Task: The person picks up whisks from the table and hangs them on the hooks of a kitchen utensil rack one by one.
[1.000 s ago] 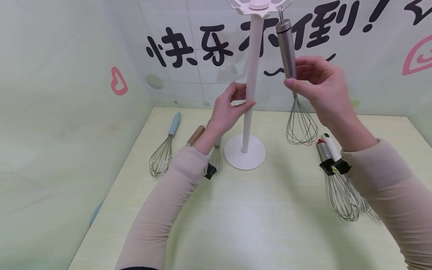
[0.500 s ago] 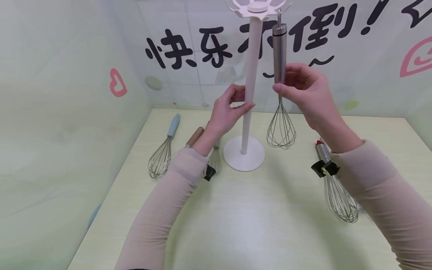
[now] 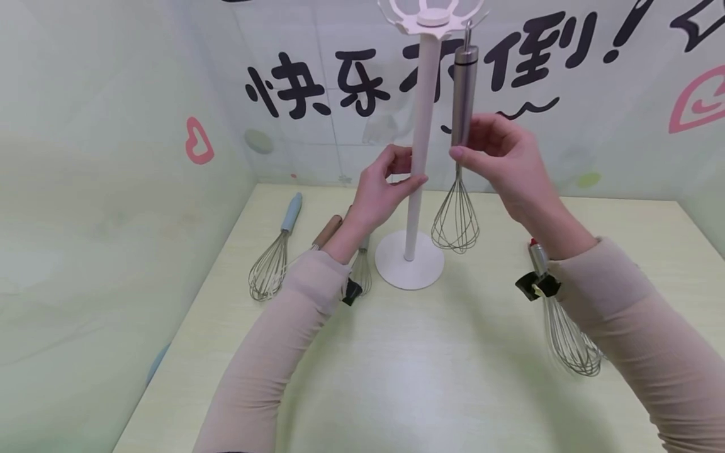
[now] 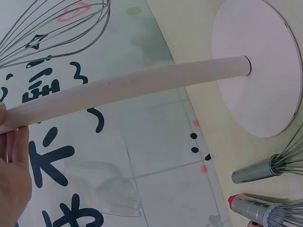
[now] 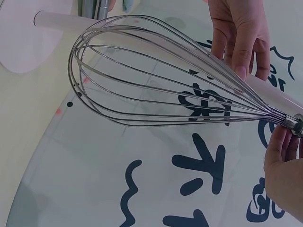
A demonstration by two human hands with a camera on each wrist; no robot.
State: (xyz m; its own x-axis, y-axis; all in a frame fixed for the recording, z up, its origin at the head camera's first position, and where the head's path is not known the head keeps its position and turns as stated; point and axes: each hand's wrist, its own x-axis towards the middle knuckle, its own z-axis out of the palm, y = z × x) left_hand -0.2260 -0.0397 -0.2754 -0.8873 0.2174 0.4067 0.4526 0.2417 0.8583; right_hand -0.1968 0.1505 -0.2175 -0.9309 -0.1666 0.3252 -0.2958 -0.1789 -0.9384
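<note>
A person's left hand [image 3: 382, 192] pinched the slim pole of a white stand with a round base [image 3: 420, 135] on a pale wooden table [image 3: 396, 371], while the right hand [image 3: 510, 167] pinched the smooth handle of a silvery metal wire whisk [image 3: 462, 113] between thumb and fingers. The whisk hung nearly upright beside the pole, its wires above the table and its top loop at the stand's scalloped crown; whether the loop was hooked there could not be told. A blue-handled wire whisk [image 3: 291, 214] lay left of the base.
</note>
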